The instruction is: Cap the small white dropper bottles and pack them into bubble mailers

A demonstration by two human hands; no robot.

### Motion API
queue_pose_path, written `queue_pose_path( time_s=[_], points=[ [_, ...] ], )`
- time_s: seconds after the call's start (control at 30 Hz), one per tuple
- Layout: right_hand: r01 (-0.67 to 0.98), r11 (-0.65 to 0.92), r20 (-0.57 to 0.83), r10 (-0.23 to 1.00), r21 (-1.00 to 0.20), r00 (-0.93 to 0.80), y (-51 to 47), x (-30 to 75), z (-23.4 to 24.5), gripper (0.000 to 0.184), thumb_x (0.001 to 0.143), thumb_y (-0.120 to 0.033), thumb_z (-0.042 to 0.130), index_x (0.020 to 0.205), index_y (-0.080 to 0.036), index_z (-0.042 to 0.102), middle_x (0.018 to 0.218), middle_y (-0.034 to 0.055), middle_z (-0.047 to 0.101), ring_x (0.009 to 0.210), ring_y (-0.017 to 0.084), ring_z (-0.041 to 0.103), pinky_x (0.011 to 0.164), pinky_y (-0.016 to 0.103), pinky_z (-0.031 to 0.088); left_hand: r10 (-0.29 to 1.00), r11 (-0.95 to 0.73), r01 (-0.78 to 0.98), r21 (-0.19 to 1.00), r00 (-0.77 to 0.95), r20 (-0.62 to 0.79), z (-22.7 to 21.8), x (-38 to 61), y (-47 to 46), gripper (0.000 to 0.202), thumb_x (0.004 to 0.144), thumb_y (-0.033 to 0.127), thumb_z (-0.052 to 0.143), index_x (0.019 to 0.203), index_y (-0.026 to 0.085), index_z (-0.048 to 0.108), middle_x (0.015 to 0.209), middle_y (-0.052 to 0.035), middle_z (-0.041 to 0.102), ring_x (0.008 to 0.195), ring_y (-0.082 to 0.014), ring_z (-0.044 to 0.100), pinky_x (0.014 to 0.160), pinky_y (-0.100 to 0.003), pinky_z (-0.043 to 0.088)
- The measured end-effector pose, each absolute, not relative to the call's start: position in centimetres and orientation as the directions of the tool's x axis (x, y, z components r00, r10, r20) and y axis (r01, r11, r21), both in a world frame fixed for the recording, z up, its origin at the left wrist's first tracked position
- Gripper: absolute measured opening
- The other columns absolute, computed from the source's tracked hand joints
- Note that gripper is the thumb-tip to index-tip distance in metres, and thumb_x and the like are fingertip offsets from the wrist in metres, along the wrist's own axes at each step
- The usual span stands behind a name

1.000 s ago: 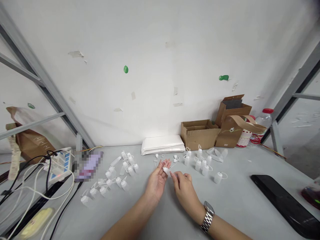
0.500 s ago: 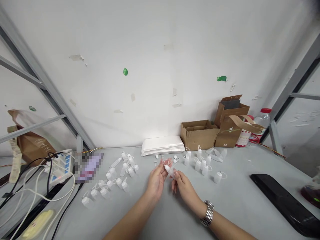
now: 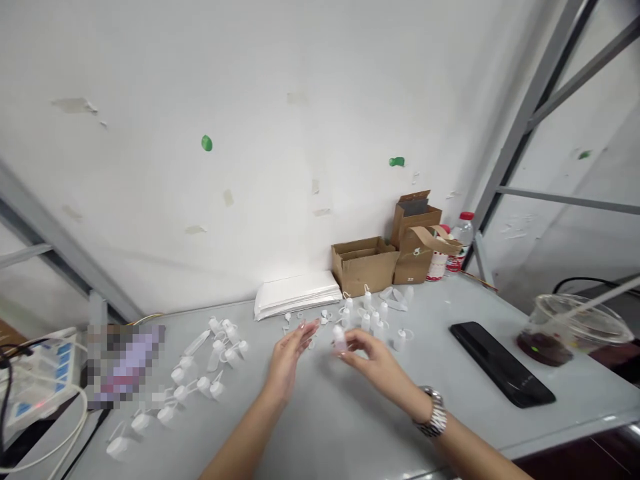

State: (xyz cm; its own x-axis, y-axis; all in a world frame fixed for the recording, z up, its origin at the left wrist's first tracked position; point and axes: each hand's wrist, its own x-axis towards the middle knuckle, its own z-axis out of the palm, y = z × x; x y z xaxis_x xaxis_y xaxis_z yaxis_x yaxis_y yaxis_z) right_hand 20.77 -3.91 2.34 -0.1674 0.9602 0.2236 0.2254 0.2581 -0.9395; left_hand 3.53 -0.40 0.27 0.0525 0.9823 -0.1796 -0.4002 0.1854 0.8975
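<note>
Small white plastic bottles [image 3: 215,357] are clustered towards the left edge of the grey worktop [image 3: 320,427]. The left hand [image 3: 286,363] is held open and empty, its fingers [image 3: 306,329] extended. A white dropper bottle [image 3: 339,339] is pinched in the right hand [image 3: 373,363], fingers together on it, above mid-worktop. Further bottles [image 3: 373,319] stand nearer the back edge. A black flat case [image 3: 500,363] and a clear plastic cup [image 3: 570,330] lie towards the right edge.

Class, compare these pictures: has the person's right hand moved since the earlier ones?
Yes: the right hand, holding a small white bottle, has shifted rightward, further from the stack of white packets by the wall.
</note>
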Motion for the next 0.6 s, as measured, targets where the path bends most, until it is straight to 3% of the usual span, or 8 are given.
queue_pose_path(
  time_s=[0.1,0.2,0.37,0.6],
  points=[
    [0.467,0.302,0.405,0.904,-0.831,0.136,-4.6,26.9,4.3,0.026,0.071,-0.045,0.059,0.078,-0.021,0.055,0.076,0.0021,0.053,0.068,0.016,0.050,0.068,0.029,0.041,0.970,0.241,-0.336,0.911,0.086,-0.225,0.1,3.3,-0.3,0.023,0.069,0.033,0.064,0.082,0.015,0.069,0.110,-0.0120,0.063,0.109,-0.0238,0.053,0.095,-0.033,0.034],
    [0.609,0.154,0.382,0.886,-0.778,0.263,-4.1,32.8,4.3,0.027,0.072,-0.047,0.057,0.075,-0.021,0.052,0.067,0.0001,0.051,0.065,0.016,0.048,0.062,0.028,0.038,0.966,0.256,-0.283,0.924,0.099,-0.237,0.0,3.5,-0.5,0.023,0.071,0.034,0.062,0.083,0.015,0.068,0.112,-0.0116,0.062,0.108,-0.0241,0.053,0.094,-0.034,0.035],
    [0.720,0.050,0.144,0.987,-0.692,0.070,-1.8,36.5,0.9,0.020,0.069,-0.039,0.060,0.068,-0.020,0.054,0.060,0.0011,0.062,0.059,0.017,0.053,0.064,0.030,0.037,0.968,0.249,-0.272,0.929,0.062,-0.242,-0.1,3.6,-0.6,0.024,0.070,0.035,0.062,0.082,0.015,0.067,0.111,-0.0114,0.062,0.106,-0.0240,0.054,0.091,-0.033,0.037],
    [0.808,0.205,0.109,0.979,-0.552,-0.174,0.0,34.6,-0.7,0.014,0.072,-0.028,0.049,0.066,-0.019,0.058,0.067,0.0000,0.062,0.063,0.015,0.053,0.075,0.032,0.035,0.970,0.238,-0.305,0.922,0.018,-0.244,-0.4,3.2,-0.2,0.030,0.064,0.039,0.064,0.082,0.014,0.067,0.111,-0.0130,0.062,0.105,-0.0253,0.054,0.089,-0.034,0.037]
  ],
)
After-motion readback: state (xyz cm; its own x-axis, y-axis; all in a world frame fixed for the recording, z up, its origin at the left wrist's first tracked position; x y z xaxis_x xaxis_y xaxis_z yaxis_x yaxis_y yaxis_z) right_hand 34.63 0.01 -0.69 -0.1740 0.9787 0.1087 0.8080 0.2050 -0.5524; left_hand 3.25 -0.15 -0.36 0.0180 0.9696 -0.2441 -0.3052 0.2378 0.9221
